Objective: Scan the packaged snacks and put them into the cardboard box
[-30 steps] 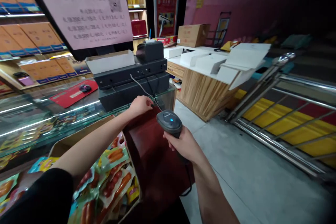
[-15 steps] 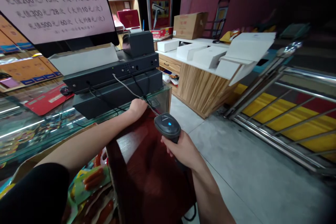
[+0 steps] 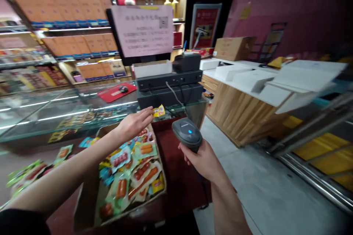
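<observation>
My right hand (image 3: 202, 158) is wrapped round the grip of a dark barcode scanner (image 3: 186, 132), which shows a small blue light on top. Between the fingertips of my left hand (image 3: 134, 123) is a small yellow snack packet (image 3: 159, 111), held beyond the far edge of a cardboard box (image 3: 87, 200). Wrapped sausage snacks (image 3: 120, 188) in several colours fill that box. It stands on a dark red tabletop (image 3: 176, 180). More snack packets (image 3: 29, 174) lie on the tabletop to the left, partly behind my left forearm.
A glass display counter (image 3: 91, 108) runs along the far side, bearing a red mouse mat (image 3: 114, 94) and a dark cash register base (image 3: 171, 93) with cables. A monitor with a paper sign (image 3: 145, 31) rises behind. White boxes (image 3: 245, 79) rest on a wooden counter at right, near a metal railing (image 3: 311, 183).
The view has swung left and widened, showing the whole box. My left hand has moved back from beside the cables and now visibly holds the yellow packet. My right hand still grips the scanner.
</observation>
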`<state>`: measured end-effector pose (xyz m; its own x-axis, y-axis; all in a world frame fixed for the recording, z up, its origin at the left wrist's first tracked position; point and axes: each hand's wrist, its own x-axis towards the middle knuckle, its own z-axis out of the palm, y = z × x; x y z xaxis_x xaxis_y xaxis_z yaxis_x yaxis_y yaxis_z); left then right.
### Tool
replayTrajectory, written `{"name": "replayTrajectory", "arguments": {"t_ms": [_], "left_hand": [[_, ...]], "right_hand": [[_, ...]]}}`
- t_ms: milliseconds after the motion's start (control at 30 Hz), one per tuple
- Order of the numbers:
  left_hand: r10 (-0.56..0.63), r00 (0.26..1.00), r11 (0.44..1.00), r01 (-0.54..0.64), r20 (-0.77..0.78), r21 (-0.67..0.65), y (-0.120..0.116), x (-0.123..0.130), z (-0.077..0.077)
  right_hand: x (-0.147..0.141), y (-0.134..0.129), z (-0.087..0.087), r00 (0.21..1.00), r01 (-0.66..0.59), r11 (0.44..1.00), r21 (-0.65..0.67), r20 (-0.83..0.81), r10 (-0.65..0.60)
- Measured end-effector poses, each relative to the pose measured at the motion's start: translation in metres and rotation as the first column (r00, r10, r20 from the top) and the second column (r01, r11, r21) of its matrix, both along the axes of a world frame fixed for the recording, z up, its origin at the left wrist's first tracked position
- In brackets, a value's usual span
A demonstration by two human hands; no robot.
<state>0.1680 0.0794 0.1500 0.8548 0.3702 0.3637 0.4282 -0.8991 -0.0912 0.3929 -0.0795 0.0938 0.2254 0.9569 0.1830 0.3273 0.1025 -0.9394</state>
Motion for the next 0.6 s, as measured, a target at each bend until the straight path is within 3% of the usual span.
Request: {"name": "replayTrajectory", "arguments": {"t_ms": [133, 233, 333, 400, 500, 600], "left_hand": [[0.041, 0.999, 0.995, -0.038, 0.034, -0.087, -0.057, -0.097, -0.025], [0.100, 0.995, 0.976, -0.102, -0.016, -0.191, -0.085, -0.138, -0.049], [0.153, 0.988, 0.947, -0.143, 0.012, -0.289, -0.098, -0.154, -0.063], [0.249, 0.966, 0.923, -0.214, 0.072, -0.321, -0.098, -0.154, -0.067], [0.434, 0.891, 0.861, -0.366, 0.134, -0.354, -0.086, -0.148, -0.074], [0.452, 0.887, 0.824, -0.374, 0.097, -0.425, -0.069, -0.142, -0.081]], "right_hand": [[-0.056, -0.010, 0.014, 0.990, -0.136, 0.990, 0.044, 0.025, 0.135], [-0.096, -0.015, 0.011, 0.980, -0.187, 0.982, 0.035, 0.068, 0.185], [-0.127, -0.019, 0.006, 0.974, -0.208, 0.978, 0.022, 0.098, 0.205], [-0.141, -0.021, 0.004, 0.973, -0.200, 0.980, 0.010, 0.124, 0.197], [-0.151, -0.022, 0.004, 0.973, -0.170, 0.985, -0.028, 0.151, 0.173], [-0.152, -0.024, 0.001, 0.975, -0.180, 0.981, -0.065, 0.118, 0.187]]}}
